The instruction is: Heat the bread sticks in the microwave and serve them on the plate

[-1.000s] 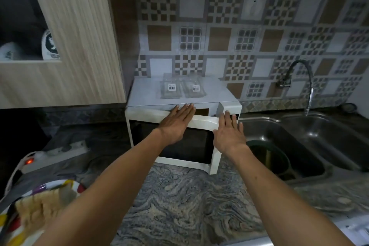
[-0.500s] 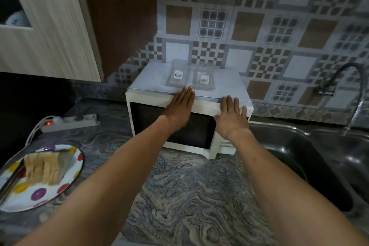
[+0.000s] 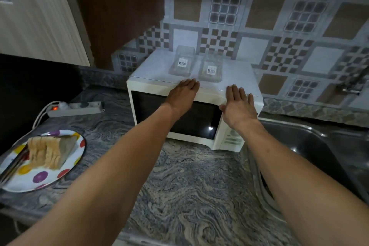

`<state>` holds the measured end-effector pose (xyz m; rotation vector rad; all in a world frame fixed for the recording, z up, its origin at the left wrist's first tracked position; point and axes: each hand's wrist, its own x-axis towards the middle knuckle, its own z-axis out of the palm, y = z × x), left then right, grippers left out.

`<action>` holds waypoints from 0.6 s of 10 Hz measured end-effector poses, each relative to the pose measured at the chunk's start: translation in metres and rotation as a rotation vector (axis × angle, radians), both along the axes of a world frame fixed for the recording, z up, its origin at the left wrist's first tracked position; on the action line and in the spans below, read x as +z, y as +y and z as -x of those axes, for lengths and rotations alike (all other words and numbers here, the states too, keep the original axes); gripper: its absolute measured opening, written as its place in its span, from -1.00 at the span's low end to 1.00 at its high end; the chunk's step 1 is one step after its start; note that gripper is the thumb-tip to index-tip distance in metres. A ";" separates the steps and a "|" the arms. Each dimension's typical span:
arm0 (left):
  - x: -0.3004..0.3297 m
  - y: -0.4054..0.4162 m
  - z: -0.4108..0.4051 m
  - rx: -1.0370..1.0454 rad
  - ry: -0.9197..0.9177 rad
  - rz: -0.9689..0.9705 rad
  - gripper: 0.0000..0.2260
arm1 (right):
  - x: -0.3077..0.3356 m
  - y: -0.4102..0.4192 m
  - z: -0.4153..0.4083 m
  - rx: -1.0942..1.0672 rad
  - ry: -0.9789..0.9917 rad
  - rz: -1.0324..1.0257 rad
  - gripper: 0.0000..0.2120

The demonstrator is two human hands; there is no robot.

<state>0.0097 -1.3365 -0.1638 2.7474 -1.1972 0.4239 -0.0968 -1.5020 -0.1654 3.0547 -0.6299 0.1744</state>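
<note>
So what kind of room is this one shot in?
A home kitchen, most likely: a microwave stands on a stone counter beside a steel sink, with a patterned tile wall behind.

I see a grey marbled stone table (image 3: 191,181). Directly on it: a white box-shaped microwave (image 3: 151,88) at the rear, a white power strip (image 3: 79,108) to its left, and a white polka-dot round plate (image 3: 43,177) near the left edge.

The white microwave (image 3: 194,110) stands shut at the worktop's back. Pale bread sticks (image 3: 51,151) lie on the dotted plate (image 3: 43,177), far left.
</note>
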 end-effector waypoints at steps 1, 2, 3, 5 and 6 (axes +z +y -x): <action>0.005 -0.001 0.002 0.022 0.014 0.002 -0.43 | 0.003 -0.001 0.000 0.004 0.019 -0.006 -0.32; 0.005 -0.006 0.001 0.047 0.027 -0.028 -0.44 | 0.009 -0.004 0.001 0.027 0.062 -0.033 -0.28; 0.014 -0.010 0.008 0.109 0.065 -0.088 -0.35 | 0.028 -0.009 0.007 0.078 0.137 -0.106 -0.19; 0.026 0.017 0.035 0.105 0.184 -0.266 -0.29 | 0.048 0.004 0.054 0.041 0.215 -0.297 -0.16; 0.024 0.043 0.051 0.070 0.201 -0.350 -0.29 | 0.042 0.016 0.078 0.053 0.201 -0.287 -0.16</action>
